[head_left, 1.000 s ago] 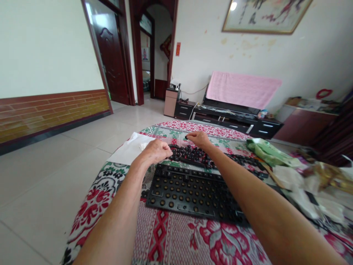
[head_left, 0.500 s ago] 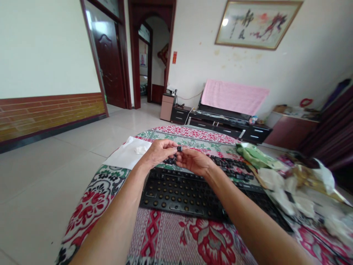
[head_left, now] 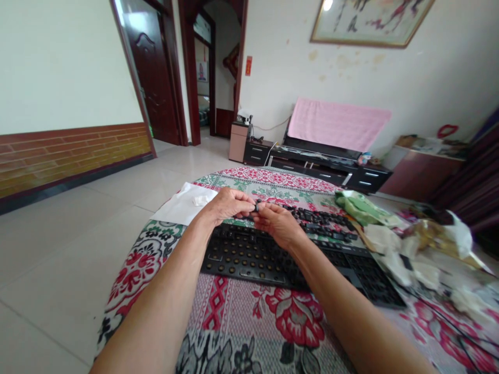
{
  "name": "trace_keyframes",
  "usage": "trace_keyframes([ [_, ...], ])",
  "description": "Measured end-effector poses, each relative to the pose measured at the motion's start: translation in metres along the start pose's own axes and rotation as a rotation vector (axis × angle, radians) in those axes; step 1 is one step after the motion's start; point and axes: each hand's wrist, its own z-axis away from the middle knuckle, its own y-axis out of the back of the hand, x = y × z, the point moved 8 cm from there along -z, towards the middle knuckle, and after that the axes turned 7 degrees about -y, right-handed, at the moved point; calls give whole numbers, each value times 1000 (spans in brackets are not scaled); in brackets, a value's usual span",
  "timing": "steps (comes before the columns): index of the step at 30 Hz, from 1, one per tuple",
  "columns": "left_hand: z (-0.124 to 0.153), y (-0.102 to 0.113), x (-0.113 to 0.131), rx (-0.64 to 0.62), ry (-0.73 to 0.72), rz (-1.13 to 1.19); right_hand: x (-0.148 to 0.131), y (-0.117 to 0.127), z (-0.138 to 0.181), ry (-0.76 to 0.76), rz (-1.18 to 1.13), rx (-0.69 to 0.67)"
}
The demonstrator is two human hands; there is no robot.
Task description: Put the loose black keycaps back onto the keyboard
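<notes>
Tiled floor [head_left: 105, 223] flanks flowered cloth [head_left: 241, 306]; left fingers [head_left: 245, 206] and right fingers [head_left: 268, 211] pinch a keycap [head_left: 256, 208].

The keyboard [head_left: 249, 259] is lying on the tablecloth [head_left: 241, 301], and loose keys [head_left: 323, 215] are spreading just behind it. One single key [head_left: 257, 206] is sitting between the left hand [head_left: 233, 203] and the right hand [head_left: 278, 221]. A paper sheet [head_left: 179, 206] is resting behind the keyboard's left end (a small wad [head_left: 201, 200] is sitting on it). Wrappings [head_left: 423, 275] are lying to the right; beyond the table, a towel [head_left: 339, 124] is hanging above the low cabinet [head_left: 300, 167]
</notes>
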Motion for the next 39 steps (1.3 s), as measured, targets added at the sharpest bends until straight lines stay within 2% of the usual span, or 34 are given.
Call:
trace_keyframes([
  [2, 2, 0, -5, -51, 50, 6, -11, -1, 6, 154, 172, 42],
  [5, 7, 2, -10, -122, 98, -18, -21, -13, 15, 327, 481, 24],
  [9, 11, 3, -19, -210, 136, -81, -22, -23, 23, 436, 858, 101],
  [13, 14, 0, -29, -285, 180, -152, -17, -31, 27, 476, 1089, 153],
  [22, 15, -3, -39, -334, 213, -170, -11, -33, 26, 559, 1182, 139],
  [28, 13, 15, -41, -260, 178, -356, -4, -43, 28, 616, 1338, 63],
  [33, 14, 17, -43, -300, 170, -472, -1, -49, 29, 633, 1440, 64],
  [39, 14, 7, -41, -381, 162, -534, 0, -53, 30, 610, 1505, 58],
])
